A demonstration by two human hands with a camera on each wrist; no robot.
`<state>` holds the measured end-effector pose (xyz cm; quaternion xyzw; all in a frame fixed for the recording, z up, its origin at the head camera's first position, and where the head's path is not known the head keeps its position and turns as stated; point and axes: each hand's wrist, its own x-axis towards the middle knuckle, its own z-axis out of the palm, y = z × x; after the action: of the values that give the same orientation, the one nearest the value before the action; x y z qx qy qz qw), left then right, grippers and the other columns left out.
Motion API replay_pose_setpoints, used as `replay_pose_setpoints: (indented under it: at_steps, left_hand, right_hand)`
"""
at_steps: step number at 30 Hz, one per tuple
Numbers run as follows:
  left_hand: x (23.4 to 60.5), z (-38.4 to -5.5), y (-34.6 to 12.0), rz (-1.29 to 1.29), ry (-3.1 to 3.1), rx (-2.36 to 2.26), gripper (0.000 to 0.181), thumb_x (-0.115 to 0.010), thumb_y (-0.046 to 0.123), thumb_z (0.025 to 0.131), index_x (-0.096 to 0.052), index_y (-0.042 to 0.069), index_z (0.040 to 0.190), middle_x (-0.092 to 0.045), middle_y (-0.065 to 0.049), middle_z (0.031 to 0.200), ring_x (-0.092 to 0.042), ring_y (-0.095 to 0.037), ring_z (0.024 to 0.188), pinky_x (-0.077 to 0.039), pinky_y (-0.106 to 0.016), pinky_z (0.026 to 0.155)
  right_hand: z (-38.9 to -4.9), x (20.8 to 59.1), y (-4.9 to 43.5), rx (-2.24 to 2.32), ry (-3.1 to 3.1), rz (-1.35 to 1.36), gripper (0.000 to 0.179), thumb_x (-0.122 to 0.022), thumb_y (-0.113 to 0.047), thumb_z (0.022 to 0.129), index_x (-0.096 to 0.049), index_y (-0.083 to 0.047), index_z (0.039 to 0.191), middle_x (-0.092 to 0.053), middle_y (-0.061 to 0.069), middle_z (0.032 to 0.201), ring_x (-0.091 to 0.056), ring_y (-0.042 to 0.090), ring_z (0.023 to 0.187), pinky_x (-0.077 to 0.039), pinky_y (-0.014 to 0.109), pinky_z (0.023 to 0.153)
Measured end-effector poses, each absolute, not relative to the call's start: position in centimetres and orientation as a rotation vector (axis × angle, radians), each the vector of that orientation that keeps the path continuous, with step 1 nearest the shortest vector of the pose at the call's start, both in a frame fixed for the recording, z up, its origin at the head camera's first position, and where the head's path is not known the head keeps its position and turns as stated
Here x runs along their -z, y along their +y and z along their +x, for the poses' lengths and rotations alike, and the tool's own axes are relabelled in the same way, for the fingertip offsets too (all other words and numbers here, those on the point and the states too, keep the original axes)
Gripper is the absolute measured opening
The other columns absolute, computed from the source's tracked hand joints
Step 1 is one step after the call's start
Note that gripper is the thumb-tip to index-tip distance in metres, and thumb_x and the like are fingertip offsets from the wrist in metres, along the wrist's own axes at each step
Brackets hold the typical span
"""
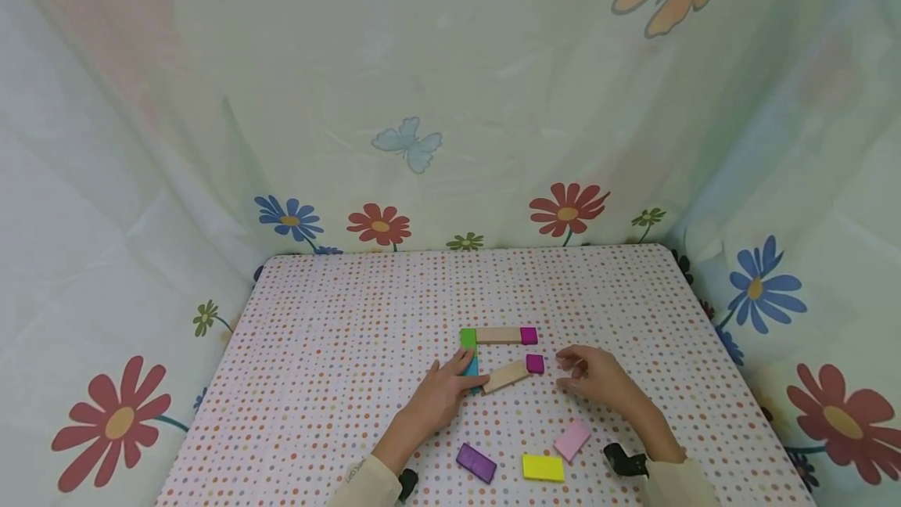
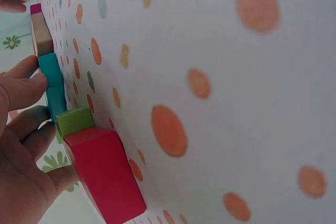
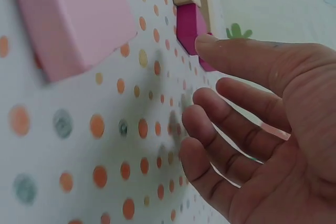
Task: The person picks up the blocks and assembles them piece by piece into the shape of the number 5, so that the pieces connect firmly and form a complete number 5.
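My left hand rests over the teal block, its thumb and fingers touching it. The green block adjoins the teal one at the far end. A red block shows near the left palm in the left wrist view; in the head view it is hidden. One wooden block runs right from the green block to a magenta block. Another wooden block slants from the teal end up to a second magenta block. My right hand hovers right of it, fingers loosely bent, holding nothing.
Closer to me lie a purple block, a yellow block and a pink block. The table wears a dotted cover. A curtain with flowers and butterflies encloses its back and sides.
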<state>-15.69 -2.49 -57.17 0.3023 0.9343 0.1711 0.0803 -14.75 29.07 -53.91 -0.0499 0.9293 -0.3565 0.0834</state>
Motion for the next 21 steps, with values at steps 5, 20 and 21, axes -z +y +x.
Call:
replay_pose_setpoints:
  at_steps: [5,20,21]
  left_hand:
    - [57.4,-15.7,-2.5,0.897,2.797,-0.515,0.042,-0.054,0.016,0.110,-0.065,0.033,0.146,-0.035,-0.009,0.174,-0.033,-0.030,0.162,-0.039,-0.066,0.122]
    - [57.7,-15.6,-2.5,0.864,2.778,-0.542,0.042,-0.052,0.016,0.111,-0.064,0.034,0.147,-0.031,-0.006,0.175,-0.029,-0.028,0.164,-0.036,-0.065,0.124]
    - [57.7,-15.6,-2.5,0.861,2.777,-0.543,0.042,-0.051,0.016,0.111,-0.064,0.034,0.147,-0.031,-0.006,0.175,-0.029,-0.028,0.164,-0.036,-0.065,0.124]
  right_hand:
    - [-13.0,53.6,30.0,0.984,2.811,-0.040,0.044,-0.087,-0.013,0.087,-0.070,0.003,0.124,-0.075,0.009,0.104,-0.058,0.014,0.080,-0.047,0.023,0.064]
    - [-8.5,54.7,30.1,0.853,2.693,0.073,0.062,-0.097,-0.040,0.073,-0.074,-0.004,0.118,-0.070,-0.001,0.100,-0.057,0.014,0.087,-0.052,0.032,0.074]
    - [-8.4,54.8,30.0,0.843,2.693,0.070,0.063,-0.098,-0.042,0.072,-0.075,-0.005,0.117,-0.069,-0.001,0.100,-0.058,0.014,0.089,-0.054,0.035,0.078]
